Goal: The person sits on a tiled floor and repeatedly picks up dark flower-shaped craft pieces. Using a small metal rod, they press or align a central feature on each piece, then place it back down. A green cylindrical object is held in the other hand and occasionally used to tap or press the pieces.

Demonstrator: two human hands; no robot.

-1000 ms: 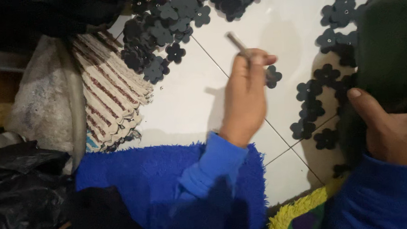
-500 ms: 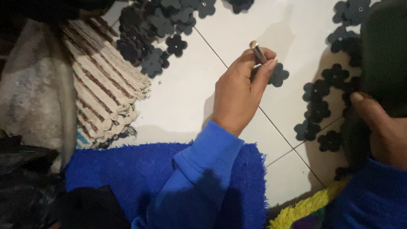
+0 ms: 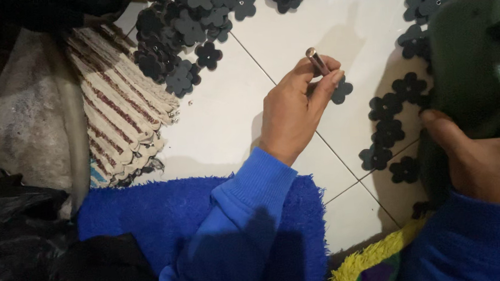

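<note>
My left hand [image 3: 294, 107] holds a short metal punch tool [image 3: 317, 61] between thumb and fingers, above the white tiled floor [image 3: 237, 112]. A black flower-shaped cutout [image 3: 343, 90] lies just under its fingertips. My right hand [image 3: 482, 159] grips the edge of a large dark green sheet [image 3: 474, 60] at the right, thumb pressed on it. Several more black flower cutouts [image 3: 389, 124] lie on the tiles between both hands. Both sleeves are blue.
A pile of black flower cutouts [image 3: 179, 33] sits at the top left, next to a striped woven mat [image 3: 120, 116]. A blue fluffy mat [image 3: 163, 219] lies below, a yellow fluffy edge [image 3: 370, 259] at the bottom, black plastic [image 3: 15, 238] at the left.
My left hand has shifted slightly down and right, tilting the punch tool more upright in its fingers. My right hand stays on the green sheet.
</note>
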